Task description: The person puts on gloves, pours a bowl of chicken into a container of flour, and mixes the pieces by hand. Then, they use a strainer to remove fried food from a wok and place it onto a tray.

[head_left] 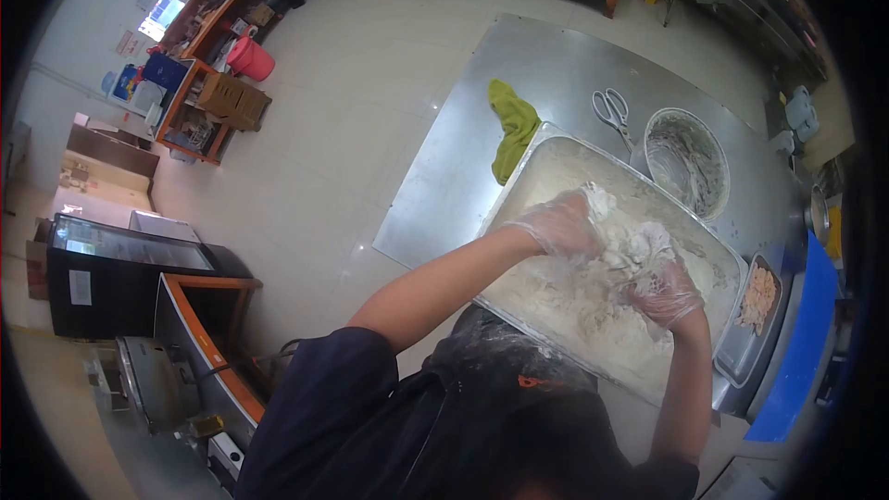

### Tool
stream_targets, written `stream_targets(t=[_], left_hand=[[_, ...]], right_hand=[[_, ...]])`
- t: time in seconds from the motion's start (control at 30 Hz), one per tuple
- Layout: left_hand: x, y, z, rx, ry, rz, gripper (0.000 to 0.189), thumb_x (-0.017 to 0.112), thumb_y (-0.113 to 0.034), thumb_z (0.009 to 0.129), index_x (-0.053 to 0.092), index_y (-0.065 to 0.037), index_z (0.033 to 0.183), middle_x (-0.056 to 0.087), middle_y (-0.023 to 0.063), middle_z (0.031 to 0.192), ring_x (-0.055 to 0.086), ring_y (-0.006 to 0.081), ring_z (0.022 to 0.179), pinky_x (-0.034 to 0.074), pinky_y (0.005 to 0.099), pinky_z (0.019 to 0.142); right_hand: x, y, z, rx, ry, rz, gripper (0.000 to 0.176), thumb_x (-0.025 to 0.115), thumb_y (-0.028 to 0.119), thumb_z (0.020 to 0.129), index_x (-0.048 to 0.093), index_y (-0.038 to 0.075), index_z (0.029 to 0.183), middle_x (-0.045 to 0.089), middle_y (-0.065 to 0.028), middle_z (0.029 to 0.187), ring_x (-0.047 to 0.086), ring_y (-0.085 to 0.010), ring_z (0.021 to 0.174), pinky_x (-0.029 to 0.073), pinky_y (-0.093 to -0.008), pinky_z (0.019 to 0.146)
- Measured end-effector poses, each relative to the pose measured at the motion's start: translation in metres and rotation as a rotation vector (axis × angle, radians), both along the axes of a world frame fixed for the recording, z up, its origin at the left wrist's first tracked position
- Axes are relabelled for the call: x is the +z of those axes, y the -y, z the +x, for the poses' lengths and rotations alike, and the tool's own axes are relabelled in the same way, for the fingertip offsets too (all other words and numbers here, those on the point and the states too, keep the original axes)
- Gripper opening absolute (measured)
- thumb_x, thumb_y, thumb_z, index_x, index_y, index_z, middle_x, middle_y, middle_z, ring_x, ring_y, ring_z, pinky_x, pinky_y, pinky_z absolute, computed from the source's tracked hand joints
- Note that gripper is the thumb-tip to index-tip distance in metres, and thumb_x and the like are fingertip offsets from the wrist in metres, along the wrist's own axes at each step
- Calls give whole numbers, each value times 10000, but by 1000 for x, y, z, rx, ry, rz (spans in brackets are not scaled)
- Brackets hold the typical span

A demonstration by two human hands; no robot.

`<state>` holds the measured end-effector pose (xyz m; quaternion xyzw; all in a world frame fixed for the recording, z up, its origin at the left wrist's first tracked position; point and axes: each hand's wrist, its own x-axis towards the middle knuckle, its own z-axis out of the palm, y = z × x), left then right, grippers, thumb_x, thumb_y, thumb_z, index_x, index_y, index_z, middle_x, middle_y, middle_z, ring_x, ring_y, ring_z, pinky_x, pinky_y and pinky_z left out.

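A large metal tray (732,255) of white flour (565,301) lies before me, and both hands are inside it in clear plastic gloves. My left hand (563,225) is over the middle of the tray, its floury fingers curled; what they hold is hidden. Lower and to the right, my right hand (669,292) is closed against flour-coated pieces (653,245), its fingertips caked white. More lumpy coated pieces (622,264) lie in the flour between the two hands. Their kind is hidden by the coating.
Around the tray on the steel table (435,167) are a green cloth (512,130), scissors (613,113), a residue-smeared metal bowl (687,162) and a small tray (736,361) holding pale pinkish pieces (759,299). A blue sheet (798,343) hangs at the right.
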<state>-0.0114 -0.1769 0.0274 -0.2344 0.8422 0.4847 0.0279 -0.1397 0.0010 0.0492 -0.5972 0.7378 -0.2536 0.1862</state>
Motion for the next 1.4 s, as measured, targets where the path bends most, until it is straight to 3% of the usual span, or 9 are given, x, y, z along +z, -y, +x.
stream_targets(t=[0.27, 0.43, 0.6, 0.77, 1.0, 1.1, 1.17, 1.27, 1.4], left_hand=[[9, 0, 5, -46, 131, -116, 558, 695, -234, 715, 526, 12, 1186, 582, 218, 1152, 571, 333, 1066, 471, 388, 884], [14, -8, -2, -346, -10, 37, 608, 714, -219, 700, 510, 5, 1227, 593, 181, 1157, 578, 263, 1049, 464, 361, 906], [0, -9, -4, -122, -26, 180, 568, 703, -317, 694, 563, 7, 1140, 615, 179, 1077, 581, 272, 987, 457, 364, 892], [35, -1, -2, -49, 464, -294, 500, 669, -386, 707, 627, 41, 965, 632, 218, 942, 613, 314, 887, 489, 375, 800], [7, 5, 13, 23, 321, -367, 363, 636, -237, 722, 626, 50, 944, 632, 238, 921, 626, 360, 849, 503, 400, 760], [-6, 3, 14, -20, 164, -519, 311, 611, -180, 737, 629, 44, 951, 630, 230, 891, 630, 338, 844, 505, 386, 759], [0, -2, 11, 16, 18, -390, 289, 594, -162, 750, 634, 39, 954, 627, 223, 862, 633, 326, 844, 505, 373, 761], [5, -3, 6, -6, -456, 361, 337, 579, -155, 767, 606, 34, 1045, 636, 223, 868, 639, 318, 856, 504, 361, 760], [-23, 50, -10, 62, 111, 137, 457, 587, -268, 807, 549, 27, 1155, 605, 199, 1059, 595, 259, 960, 464, 339, 865]], right_hand=[[-52, 2, -14, -93, -171, 20, 416, 712, 85, 685, 587, 13, 1075, 635, -132, 944, 613, -295, 889, 489, -394, 790], [-8, 8, 5, -225, 331, -201, 309, 676, 137, 730, 598, 15, 1004, 621, -166, 890, 603, -330, 860, 482, -369, 804], [33, 12, -4, -125, 573, -31, 436, 720, 189, 745, 568, 24, 1118, 638, -110, 1046, 607, -232, 995, 483, -342, 865], [-10, 2, -17, -303, -78, 93, 375, 713, 199, 731, 603, 60, 1061, 637, -129, 1007, 612, -311, 921, 485, -377, 826], [-6, 1, -12, -425, -277, -76, 279, 631, 135, 760, 607, 47, 1024, 626, -166, 951, 608, -338, 877, 494, -377, 789], [-8, 0, -9, -455, -406, 203, 281, 614, 87, 783, 581, 34, 1056, 623, -152, 969, 606, -298, 908, 488, -369, 832], [-36, -4, -22, -182, -245, 171, 347, 602, 57, 797, 548, 36, 1139, 610, -139, 1058, 588, -263, 972, 472, -365, 875], [0, -1, -16, -158, 278, -13, 480, 599, 94, 787, 490, 20, 1249, 617, -176, 1098, 580, -255, 1048, 423, -344, 959], [-29, -16, -53, -317, 827, 52, 549, 617, 182, 804, 467, 20, 1307, 572, -164, 1212, 553, -236, 1101, 407, -325, 972]])
